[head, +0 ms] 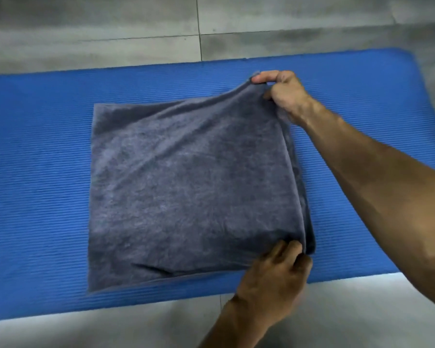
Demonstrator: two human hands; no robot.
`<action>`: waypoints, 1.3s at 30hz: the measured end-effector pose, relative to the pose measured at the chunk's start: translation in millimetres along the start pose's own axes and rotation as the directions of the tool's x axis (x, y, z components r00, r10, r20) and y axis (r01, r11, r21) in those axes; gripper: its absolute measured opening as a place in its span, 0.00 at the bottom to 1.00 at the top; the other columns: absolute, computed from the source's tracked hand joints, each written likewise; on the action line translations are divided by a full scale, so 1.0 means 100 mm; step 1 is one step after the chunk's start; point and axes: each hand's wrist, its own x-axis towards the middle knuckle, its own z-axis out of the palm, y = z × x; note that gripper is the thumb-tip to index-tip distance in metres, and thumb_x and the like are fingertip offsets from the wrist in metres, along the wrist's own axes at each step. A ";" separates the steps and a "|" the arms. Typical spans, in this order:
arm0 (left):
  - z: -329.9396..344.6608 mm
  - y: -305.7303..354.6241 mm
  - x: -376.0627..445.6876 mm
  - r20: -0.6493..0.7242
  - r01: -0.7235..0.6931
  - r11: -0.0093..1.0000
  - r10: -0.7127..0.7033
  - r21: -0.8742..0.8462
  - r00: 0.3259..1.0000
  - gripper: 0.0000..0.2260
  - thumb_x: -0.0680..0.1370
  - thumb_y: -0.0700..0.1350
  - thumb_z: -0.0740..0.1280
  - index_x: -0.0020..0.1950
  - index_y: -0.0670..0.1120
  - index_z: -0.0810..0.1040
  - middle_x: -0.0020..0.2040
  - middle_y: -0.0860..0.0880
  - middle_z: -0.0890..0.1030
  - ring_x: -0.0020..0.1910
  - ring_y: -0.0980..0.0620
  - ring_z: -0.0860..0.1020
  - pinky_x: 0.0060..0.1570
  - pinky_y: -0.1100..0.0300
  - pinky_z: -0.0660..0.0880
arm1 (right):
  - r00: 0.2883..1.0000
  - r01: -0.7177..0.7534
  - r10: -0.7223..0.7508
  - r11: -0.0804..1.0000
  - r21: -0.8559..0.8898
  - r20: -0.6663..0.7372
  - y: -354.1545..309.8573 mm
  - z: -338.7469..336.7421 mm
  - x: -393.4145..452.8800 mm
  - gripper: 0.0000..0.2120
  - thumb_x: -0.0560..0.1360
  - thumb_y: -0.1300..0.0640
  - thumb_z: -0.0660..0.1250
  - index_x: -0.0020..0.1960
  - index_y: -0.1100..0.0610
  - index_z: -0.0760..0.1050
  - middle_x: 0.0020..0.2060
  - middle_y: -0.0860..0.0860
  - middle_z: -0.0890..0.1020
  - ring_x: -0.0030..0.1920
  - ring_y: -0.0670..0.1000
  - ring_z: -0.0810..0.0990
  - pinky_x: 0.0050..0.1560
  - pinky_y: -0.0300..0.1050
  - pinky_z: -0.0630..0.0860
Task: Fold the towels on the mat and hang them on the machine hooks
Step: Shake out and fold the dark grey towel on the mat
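Observation:
A grey-blue towel (pixel 186 187), folded into a rough square, lies on the blue ribbed mat (pixel 35 172). My right hand (pixel 284 92) pinches the towel's far right corner and lifts it slightly off the mat. My left hand (pixel 279 280) grips the near right corner, fingers curled into the cloth layers. The towel's left edge lies flat. Layered edges show along its right side. No machine or hooks are in view.
The mat lies on a grey tiled floor (pixel 136 33), with floor showing beyond its far edge and at its near edge (pixel 362 310). The mat's right end curves off at the upper right.

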 end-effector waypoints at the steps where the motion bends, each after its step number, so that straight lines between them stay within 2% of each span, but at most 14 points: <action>1: 0.03 0.05 0.03 0.009 -0.017 1.000 0.018 -0.006 1.000 0.08 0.69 0.48 0.69 0.47 0.51 0.76 0.49 0.52 0.75 0.49 0.53 0.76 0.39 0.61 0.75 | 1.000 -0.005 0.005 1.000 0.001 -0.016 0.02 -0.07 0.01 0.25 0.69 0.78 0.54 0.55 0.58 0.80 0.48 0.49 0.80 0.43 0.43 0.79 0.36 0.31 0.75; 7: 0.26 0.19 0.31 0.085 -0.016 0.999 0.018 -0.030 0.996 0.07 0.73 0.44 0.58 0.48 0.49 0.73 0.49 0.50 0.71 0.49 0.49 0.75 0.41 0.55 0.77 | 0.998 -0.056 0.054 0.997 -0.057 -0.029 0.33 -0.34 0.05 0.25 0.71 0.77 0.55 0.58 0.57 0.79 0.55 0.51 0.79 0.52 0.46 0.78 0.42 0.29 0.75; 9: 0.31 0.13 0.34 0.147 -0.036 0.996 0.047 -0.079 0.988 0.12 0.76 0.45 0.60 0.59 0.48 0.72 0.55 0.48 0.73 0.54 0.46 0.75 0.48 0.54 0.77 | 0.997 -0.059 0.054 0.993 -0.100 -0.049 0.45 -0.34 0.08 0.22 0.72 0.73 0.58 0.60 0.57 0.78 0.58 0.53 0.78 0.56 0.50 0.78 0.50 0.34 0.78; 11: 0.31 0.01 0.31 0.178 -0.053 0.992 0.073 -0.116 0.981 0.19 0.77 0.49 0.62 0.68 0.50 0.67 0.61 0.48 0.74 0.58 0.46 0.74 0.54 0.54 0.74 | 0.989 0.017 -0.052 0.969 -0.246 -0.136 0.51 -0.28 0.03 0.19 0.70 0.66 0.60 0.59 0.57 0.77 0.63 0.56 0.75 0.62 0.55 0.76 0.63 0.44 0.74; 14: 0.17 -0.31 0.22 0.053 -0.022 0.992 0.029 -0.124 0.998 0.14 0.78 0.49 0.60 0.62 0.50 0.75 0.58 0.50 0.77 0.55 0.48 0.77 0.53 0.57 0.75 | 0.927 0.117 -0.289 0.828 -0.548 -0.239 0.58 0.06 -0.37 0.25 0.67 0.61 0.55 0.63 0.59 0.75 0.65 0.57 0.73 0.61 0.60 0.73 0.65 0.56 0.70; 16: 0.01 -0.68 0.17 -0.038 0.089 0.992 -0.093 -0.085 0.995 0.12 0.76 0.47 0.62 0.58 0.50 0.78 0.56 0.50 0.79 0.53 0.48 0.78 0.52 0.56 0.77 | 0.901 0.200 -0.392 0.756 -0.623 -0.187 0.68 0.41 -0.73 0.27 0.68 0.57 0.53 0.64 0.58 0.74 0.66 0.56 0.72 0.62 0.61 0.73 0.64 0.58 0.69; 21: -0.56 -1.91 0.14 -0.152 0.336 0.930 -0.314 0.147 0.937 0.17 0.74 0.44 0.60 0.61 0.45 0.77 0.60 0.45 0.78 0.57 0.44 0.77 0.59 0.50 0.74 | 0.928 0.187 -0.366 0.624 -0.759 -0.073 1.12 0.98 -1.13 0.22 0.78 0.53 0.54 0.70 0.54 0.69 0.72 0.54 0.69 0.71 0.59 0.67 0.73 0.58 0.60; 23: -0.79 -2.37 0.21 -0.107 0.410 0.885 -0.396 0.219 0.912 0.23 0.77 0.50 0.54 0.69 0.43 0.72 0.69 0.41 0.72 0.66 0.40 0.72 0.64 0.44 0.71 | 0.940 0.162 -0.340 0.525 -0.836 -0.032 1.16 1.02 -1.12 0.23 0.80 0.51 0.52 0.74 0.54 0.65 0.74 0.55 0.66 0.74 0.58 0.62 0.75 0.59 0.56; 26: -1.11 -2.91 0.36 -0.041 0.503 0.820 -0.512 0.274 0.858 0.27 0.80 0.57 0.49 0.77 0.48 0.59 0.78 0.43 0.57 0.76 0.40 0.57 0.72 0.40 0.58 | 0.953 0.138 -0.302 0.478 -0.867 -0.015 1.12 1.04 -1.06 0.24 0.81 0.49 0.51 0.76 0.53 0.62 0.75 0.54 0.64 0.76 0.58 0.60 0.76 0.59 0.53; 29: -1.37 -3.35 0.51 0.019 0.610 0.719 -0.652 0.334 0.758 0.28 0.80 0.62 0.48 0.78 0.58 0.46 0.80 0.53 0.44 0.78 0.46 0.44 0.73 0.38 0.46 | 0.963 0.116 -0.271 0.453 -0.884 -0.013 1.12 1.05 -1.06 0.26 0.80 0.46 0.50 0.76 0.52 0.61 0.76 0.53 0.62 0.76 0.58 0.58 0.76 0.58 0.49; 33: -1.51 -3.55 0.58 0.053 0.753 0.612 -0.783 0.243 0.619 0.31 0.77 0.68 0.46 0.77 0.62 0.39 0.78 0.56 0.36 0.76 0.47 0.35 0.71 0.36 0.37 | 0.966 0.100 -0.258 0.442 -0.892 -0.020 1.11 1.04 -1.06 0.27 0.80 0.44 0.50 0.77 0.51 0.60 0.77 0.53 0.60 0.77 0.58 0.57 0.77 0.58 0.48; 35: -1.41 -3.38 0.51 -0.069 0.750 0.615 -0.760 0.243 0.646 0.31 0.79 0.66 0.45 0.78 0.57 0.41 0.79 0.51 0.38 0.77 0.45 0.37 0.72 0.36 0.38 | 0.966 0.095 -0.257 0.446 -0.890 -0.026 1.09 1.05 -1.07 0.27 0.80 0.44 0.51 0.76 0.52 0.61 0.77 0.53 0.61 0.76 0.59 0.57 0.76 0.59 0.49; 37: -1.21 -3.02 0.28 -0.208 0.692 0.679 -0.661 0.246 0.721 0.28 0.81 0.61 0.45 0.79 0.53 0.46 0.80 0.46 0.43 0.78 0.44 0.42 0.73 0.37 0.42 | 0.965 0.098 -0.259 0.449 -0.888 -0.025 1.08 1.06 -1.08 0.27 0.80 0.44 0.52 0.76 0.52 0.61 0.76 0.54 0.62 0.76 0.59 0.58 0.76 0.60 0.50; 39: -0.93 -2.55 -0.10 -0.205 0.594 0.770 -0.558 0.233 0.804 0.27 0.82 0.58 0.47 0.79 0.50 0.51 0.79 0.44 0.49 0.78 0.43 0.47 0.74 0.38 0.48 | 0.964 0.100 -0.263 0.447 -0.889 -0.023 1.07 1.05 -1.08 0.27 0.80 0.44 0.52 0.76 0.52 0.61 0.76 0.54 0.62 0.76 0.59 0.58 0.76 0.60 0.51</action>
